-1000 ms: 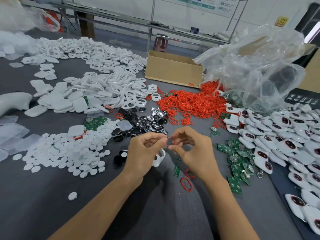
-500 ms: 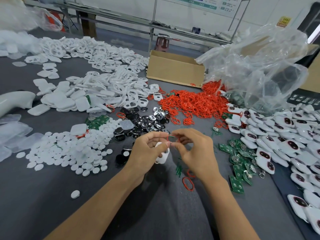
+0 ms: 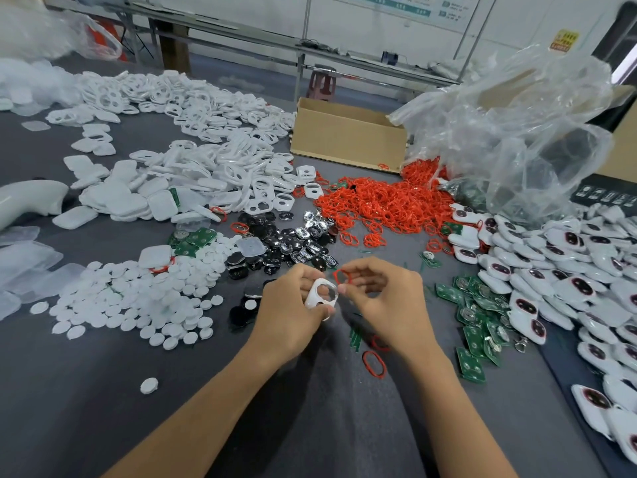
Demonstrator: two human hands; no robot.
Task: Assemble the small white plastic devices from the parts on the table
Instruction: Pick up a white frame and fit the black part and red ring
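My left hand (image 3: 293, 305) grips a small white plastic shell (image 3: 319, 295) with two round openings, tilted toward me above the grey table (image 3: 103, 408). My right hand (image 3: 386, 298) pinches a thin red rubber ring (image 3: 341, 277) just above and right of the shell, touching its upper edge. A heap of red rings (image 3: 379, 201) lies behind the hands. White shells (image 3: 213, 181) are piled at the back left, white discs (image 3: 138, 294) at the left, black and silver button caps (image 3: 289, 243) in the middle, green circuit boards (image 3: 475, 319) at the right.
Assembled white devices (image 3: 568, 281) cover the right side. A cardboard box (image 3: 344, 136) and a crumpled clear plastic bag (image 3: 517, 132) stand at the back. Two loose red rings (image 3: 374, 363) lie near my right wrist. A white curved object (image 3: 27, 198) sits at the far left.
The left hand has turned the white shell up so its openings face me. The right hand's red ring has moved from beside the fingertips to the shell's upper edge.
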